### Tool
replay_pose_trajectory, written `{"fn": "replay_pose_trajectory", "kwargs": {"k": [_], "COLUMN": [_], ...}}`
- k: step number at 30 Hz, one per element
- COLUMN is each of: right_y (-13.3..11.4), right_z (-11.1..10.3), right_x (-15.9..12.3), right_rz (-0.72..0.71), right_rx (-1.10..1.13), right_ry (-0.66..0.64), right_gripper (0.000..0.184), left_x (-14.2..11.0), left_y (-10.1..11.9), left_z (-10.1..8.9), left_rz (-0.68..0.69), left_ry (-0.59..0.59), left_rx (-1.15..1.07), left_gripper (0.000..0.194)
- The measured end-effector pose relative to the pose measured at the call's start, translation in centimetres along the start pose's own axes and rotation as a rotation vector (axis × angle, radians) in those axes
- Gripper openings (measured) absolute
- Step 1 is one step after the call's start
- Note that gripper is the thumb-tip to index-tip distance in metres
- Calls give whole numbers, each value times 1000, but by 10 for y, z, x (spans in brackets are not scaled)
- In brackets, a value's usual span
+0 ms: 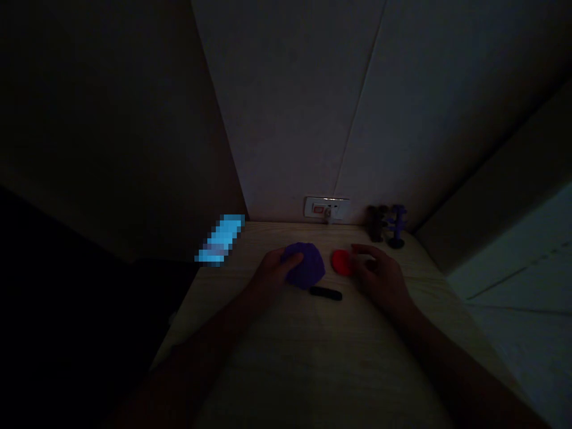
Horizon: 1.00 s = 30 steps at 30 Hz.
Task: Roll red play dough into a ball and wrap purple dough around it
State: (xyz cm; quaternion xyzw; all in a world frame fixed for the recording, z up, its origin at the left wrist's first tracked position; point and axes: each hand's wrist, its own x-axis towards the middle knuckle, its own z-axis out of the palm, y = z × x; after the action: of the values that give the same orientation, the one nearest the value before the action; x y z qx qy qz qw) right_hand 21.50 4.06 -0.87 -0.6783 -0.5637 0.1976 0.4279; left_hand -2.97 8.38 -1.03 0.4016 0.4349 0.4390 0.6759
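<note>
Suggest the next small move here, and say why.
Probably close the right hand on the red disc: its thumb and index finger are at the disc's right edge, with no clear grip visible in the dim light, while the left hand holds the purple piece.
</note>
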Motion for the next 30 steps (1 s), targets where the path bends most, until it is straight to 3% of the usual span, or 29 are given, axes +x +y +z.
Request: {"fn": "replay_pose_trajectory", "kwargs": {"k": [2, 4, 7, 10, 18, 30], "right_y": [-6, -17, -34, -44, -44, -49], "right_z": [-2, 0, 7, 15, 14, 19], "right_x": [-4, -12, -28, -42, -46, -48], "right_rz": [-83, -162, -243, -243, -181, -145], "right_rx": [-46, 0, 201, 247, 356, 358], "right_ry": [83, 76, -122, -217, -279, -303], "right_gripper": [42, 40, 37, 28, 25, 28], "left_x": [-1, -4, -11, -20, -28, -31], "left_y": [0, 1, 3, 5, 13, 4], "left_z": [0, 2, 5, 9, 14, 13], "left_rz": [57, 126, 218, 294, 349, 385], "left_ry": [-1, -34, -113, -187, -245, -254], "left_rx": [84, 215, 425, 571, 523, 621], "left_gripper": [36, 39, 39, 36, 24, 19]}}
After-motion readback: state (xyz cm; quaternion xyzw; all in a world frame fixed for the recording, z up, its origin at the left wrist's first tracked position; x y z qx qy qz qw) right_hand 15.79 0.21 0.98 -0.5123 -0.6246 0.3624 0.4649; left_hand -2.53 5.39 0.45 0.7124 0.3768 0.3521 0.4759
